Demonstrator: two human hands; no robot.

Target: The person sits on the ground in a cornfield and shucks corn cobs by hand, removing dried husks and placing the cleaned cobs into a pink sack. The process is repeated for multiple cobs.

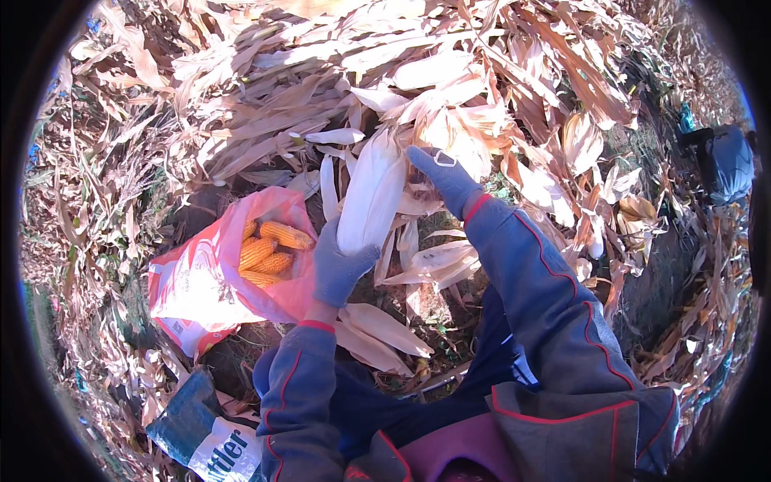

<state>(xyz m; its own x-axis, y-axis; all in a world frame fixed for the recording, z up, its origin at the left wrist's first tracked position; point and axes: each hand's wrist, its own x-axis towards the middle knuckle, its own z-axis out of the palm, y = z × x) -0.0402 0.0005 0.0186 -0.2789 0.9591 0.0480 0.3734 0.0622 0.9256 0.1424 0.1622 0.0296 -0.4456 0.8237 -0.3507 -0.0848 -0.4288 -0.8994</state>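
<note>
An ear of corn (373,189) in its pale husk lies slanted in front of me, its tip pointing away. My left hand (341,269), in a grey-blue glove, is closed round the ear's near end. Beside the ear's far tip is my right hand (446,177), gloved alike, its fingers pressed together. A small metal loop (444,159) shows at those fingers; whatever else they hold is hidden. Just left of my left hand, a pink and white sack (201,281) lies with its mouth open, holding several husked yellow cobs (259,253).
Dry husks and stalks (265,120) are heaped beyond the ear. Loose husks (377,333) lie close to my knees. A dark green and white bag (193,426) is at the lower left. At the far right sits a dark blue bundle (729,165).
</note>
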